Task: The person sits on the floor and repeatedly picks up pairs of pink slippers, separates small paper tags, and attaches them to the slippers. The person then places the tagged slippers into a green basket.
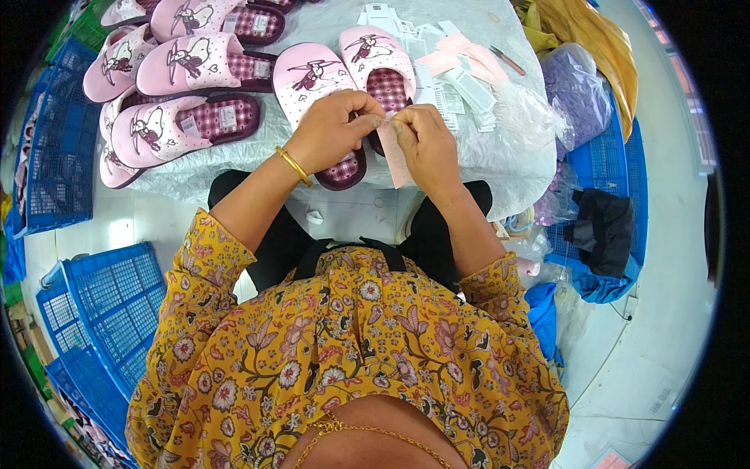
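A strip of pink sticker labels (397, 159) hangs from my right hand (428, 147), pinched between its thumb and curled fingers. My left hand (332, 131) is closed, with thumb and forefinger meeting at the strip's upper end. Both hands are over a pair of pink slippers, the left slipper (308, 72) and the right slipper (375, 51), lying toes away from me. They have a cartoon print, plaid insoles and dark soles. My left hand hides part of the left slipper, and the strip covers part of the right one's heel.
Several more pink slippers (168, 129) are piled on the left of the plastic-covered table (500, 160). Paper tags (469, 90), pink label sheets (474, 56) and a pen-like tool (508, 60) lie at right. Blue crates (117, 301) stand left, another blue crate (637, 168) right.
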Tool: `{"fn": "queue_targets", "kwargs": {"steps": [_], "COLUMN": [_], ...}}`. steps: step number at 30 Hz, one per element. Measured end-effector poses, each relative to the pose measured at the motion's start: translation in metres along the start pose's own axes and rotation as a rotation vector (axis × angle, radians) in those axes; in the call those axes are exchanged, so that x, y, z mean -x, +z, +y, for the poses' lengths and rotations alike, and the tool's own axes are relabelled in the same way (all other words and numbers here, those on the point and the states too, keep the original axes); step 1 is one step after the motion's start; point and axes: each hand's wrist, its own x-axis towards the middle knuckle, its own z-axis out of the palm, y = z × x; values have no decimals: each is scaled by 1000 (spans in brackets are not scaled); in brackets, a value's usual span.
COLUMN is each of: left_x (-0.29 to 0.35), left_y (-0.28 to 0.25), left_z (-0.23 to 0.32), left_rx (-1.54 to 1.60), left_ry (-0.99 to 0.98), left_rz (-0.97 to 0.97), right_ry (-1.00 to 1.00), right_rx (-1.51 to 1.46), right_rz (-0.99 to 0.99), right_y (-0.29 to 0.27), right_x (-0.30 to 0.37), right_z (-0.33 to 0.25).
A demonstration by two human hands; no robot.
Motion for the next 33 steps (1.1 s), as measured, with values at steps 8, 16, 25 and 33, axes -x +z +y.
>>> {"fn": "queue_targets", "kwargs": {"steps": [8, 16, 25, 33], "left_x": [-3, -2, -1, 0], "left_y": [3, 2, 5, 4], "left_z": [-6, -9, -12, -10], "left_rx": [-215, -283, -316, 200], "left_ry": [151, 210, 226, 8], "left_rz": [54, 67, 106, 8], "right_ry": [2, 26, 16, -86], "right_rx": [-24, -38, -15, -56], "right_rz": [13, 16, 43, 81], "right_y": [2, 3, 8, 8], "right_x": [1, 1, 4, 0], "right_z": [-2, -5, -7, -5]}}
